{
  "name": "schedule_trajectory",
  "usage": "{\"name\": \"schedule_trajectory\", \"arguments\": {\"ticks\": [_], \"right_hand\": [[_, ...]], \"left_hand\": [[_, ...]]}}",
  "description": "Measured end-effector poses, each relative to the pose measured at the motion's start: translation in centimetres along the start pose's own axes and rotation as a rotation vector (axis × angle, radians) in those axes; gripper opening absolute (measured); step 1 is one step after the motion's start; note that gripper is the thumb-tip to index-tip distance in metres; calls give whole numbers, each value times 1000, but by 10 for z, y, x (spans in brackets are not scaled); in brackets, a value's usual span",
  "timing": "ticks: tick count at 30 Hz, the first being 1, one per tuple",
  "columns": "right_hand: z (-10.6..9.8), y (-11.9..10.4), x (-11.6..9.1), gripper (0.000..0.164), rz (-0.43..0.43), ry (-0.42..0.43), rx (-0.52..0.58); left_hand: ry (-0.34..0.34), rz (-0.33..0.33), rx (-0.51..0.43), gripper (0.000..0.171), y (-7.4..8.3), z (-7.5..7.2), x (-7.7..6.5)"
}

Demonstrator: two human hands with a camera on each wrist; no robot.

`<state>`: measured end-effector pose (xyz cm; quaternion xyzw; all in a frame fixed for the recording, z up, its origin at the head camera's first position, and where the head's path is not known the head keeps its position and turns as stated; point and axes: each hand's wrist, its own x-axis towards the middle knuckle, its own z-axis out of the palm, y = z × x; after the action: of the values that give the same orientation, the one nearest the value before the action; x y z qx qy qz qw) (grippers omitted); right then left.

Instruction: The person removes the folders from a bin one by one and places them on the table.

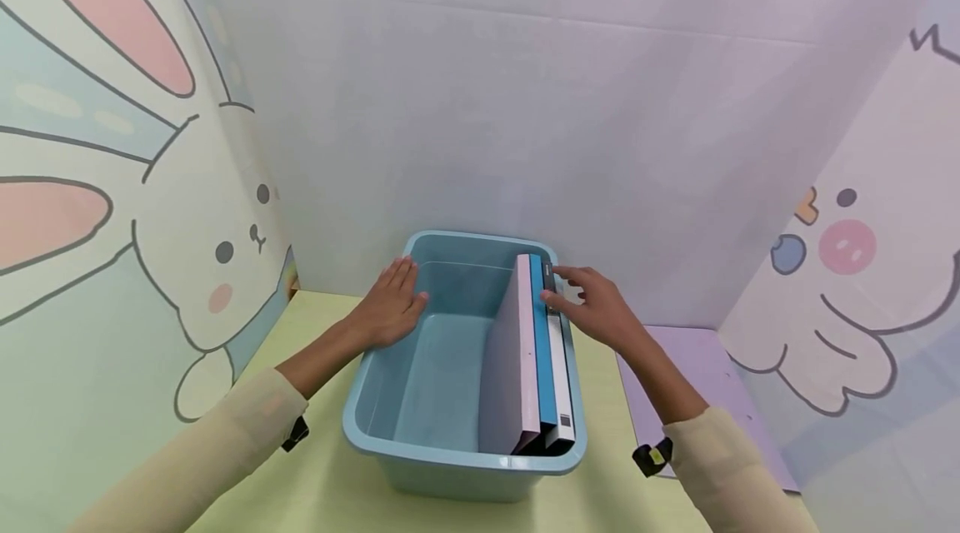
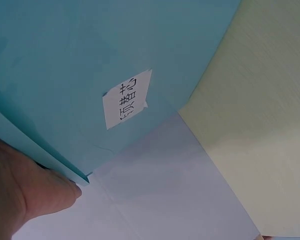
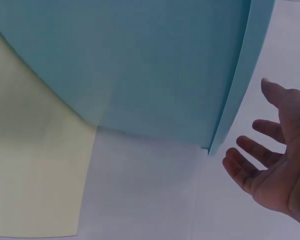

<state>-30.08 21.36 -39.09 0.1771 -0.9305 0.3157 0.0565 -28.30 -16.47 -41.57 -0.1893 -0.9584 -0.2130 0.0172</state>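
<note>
A light blue plastic bin point(image 1: 450, 456) stands on the table. Three file boxes or folders stand on edge along its right side: a pale pink one point(image 1: 508, 375), a blue one point(image 1: 540, 341) and a black-and-white one point(image 1: 558, 371). My left hand point(image 1: 390, 304) rests on the bin's left rim with straight fingers; the left wrist view shows the thumb by the rim. At the right rim, my right hand point(image 1: 596, 304) is at the far end of the folders, fingers spread and loosely bent. It holds nothing in the right wrist view.
A flat purple board or folder point(image 1: 693, 358) lies on the pale yellow table point(image 1: 318, 400) to the right. Plain pale cloth point(image 1: 465, 117) hangs behind the bin, with cartoon-printed sheets at both sides. A paper label point(image 2: 127, 100) is stuck on the bin's outside.
</note>
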Motion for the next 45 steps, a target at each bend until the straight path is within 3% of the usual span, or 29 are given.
{"name": "schedule_trajectory", "arguments": {"ticks": [7,10,17,32,39,45], "right_hand": [[11,-18,3,96,41,-93,-6],[14,-22,4,99,49,-105,-15],[15,-32,5,97,26,-110,-83],[22,-74,23,84,-21,-243,-79],[26,-86,25,73,22,-256,-99],[28,-92,25,69,124,-313,-56]], "left_hand": [[1,-2,0,71,-1,0,-1],[-9,-6,4,72,-1,1,-1],[-18,-5,9,72,-2,0,1],[-15,10,-25,71,0,-1,0],[-23,22,-29,70,-3,0,1],[-19,21,-28,70,-5,1,2]]}}
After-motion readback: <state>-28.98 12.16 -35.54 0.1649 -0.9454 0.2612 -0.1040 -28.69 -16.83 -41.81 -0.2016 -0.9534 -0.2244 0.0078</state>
